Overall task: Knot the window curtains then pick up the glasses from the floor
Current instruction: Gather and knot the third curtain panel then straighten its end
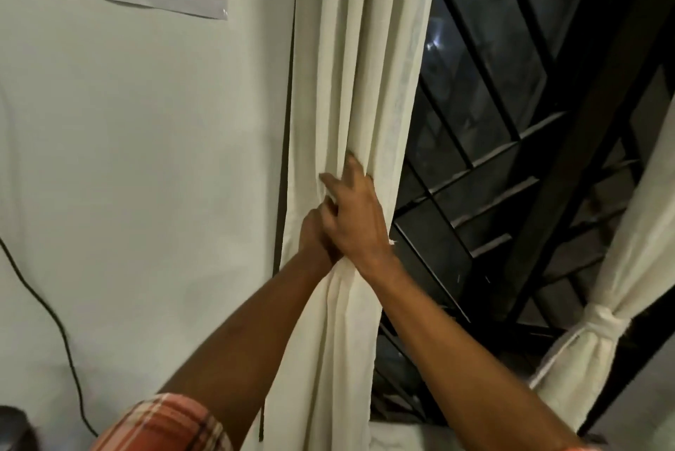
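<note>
Hanging curtain (359, 59) — long axis near-vertical

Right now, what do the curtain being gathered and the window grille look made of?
The curtain: thin cream cloth, matte; it hangs in soft folds and bunches where the left hand and right hand grip it. The window grille: dark, probably painted metal; slim straight bars, faint sheen.
</note>
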`<state>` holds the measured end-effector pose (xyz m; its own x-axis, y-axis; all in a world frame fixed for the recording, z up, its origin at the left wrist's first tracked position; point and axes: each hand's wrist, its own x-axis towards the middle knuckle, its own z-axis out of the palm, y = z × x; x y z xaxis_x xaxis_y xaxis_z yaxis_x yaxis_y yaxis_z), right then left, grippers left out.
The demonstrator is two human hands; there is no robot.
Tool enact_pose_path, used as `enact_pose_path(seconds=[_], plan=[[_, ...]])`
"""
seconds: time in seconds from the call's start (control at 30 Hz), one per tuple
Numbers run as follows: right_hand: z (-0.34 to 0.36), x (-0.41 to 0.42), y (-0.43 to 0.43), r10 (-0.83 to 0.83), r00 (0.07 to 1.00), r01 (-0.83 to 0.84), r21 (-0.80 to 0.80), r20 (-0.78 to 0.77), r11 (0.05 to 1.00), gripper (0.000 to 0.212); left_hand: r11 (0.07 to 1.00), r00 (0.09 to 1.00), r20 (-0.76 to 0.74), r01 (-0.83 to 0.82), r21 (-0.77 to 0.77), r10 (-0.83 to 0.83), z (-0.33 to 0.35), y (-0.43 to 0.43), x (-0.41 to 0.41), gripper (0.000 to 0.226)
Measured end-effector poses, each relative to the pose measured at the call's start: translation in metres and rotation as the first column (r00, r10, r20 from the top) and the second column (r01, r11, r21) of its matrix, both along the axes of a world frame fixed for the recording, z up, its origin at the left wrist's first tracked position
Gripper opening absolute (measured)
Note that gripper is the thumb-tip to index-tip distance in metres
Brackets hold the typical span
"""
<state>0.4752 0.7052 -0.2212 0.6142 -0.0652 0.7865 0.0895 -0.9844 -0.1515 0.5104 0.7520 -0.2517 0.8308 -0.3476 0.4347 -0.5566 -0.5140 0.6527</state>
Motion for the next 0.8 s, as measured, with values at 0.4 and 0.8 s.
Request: enact_pose_path(seconds=[0.4,0.8], plan=[[-0.033,-0.033,-0.003,0.159,0.986,-0.138,0.81,0.056,0.569,0.03,0.946,0.89,0.439,0.241,-0.218,-0.125,-0.087,0.027,-0.047,0.054],[-0.04,-0.044,0.005,0.617,0.787,-0.293,0.881,0.001,0.372,0.047,0.84,0.996,-0.085,-0.066,-0.539,0.024,-0.069,0.016,-0.053,0.071]])
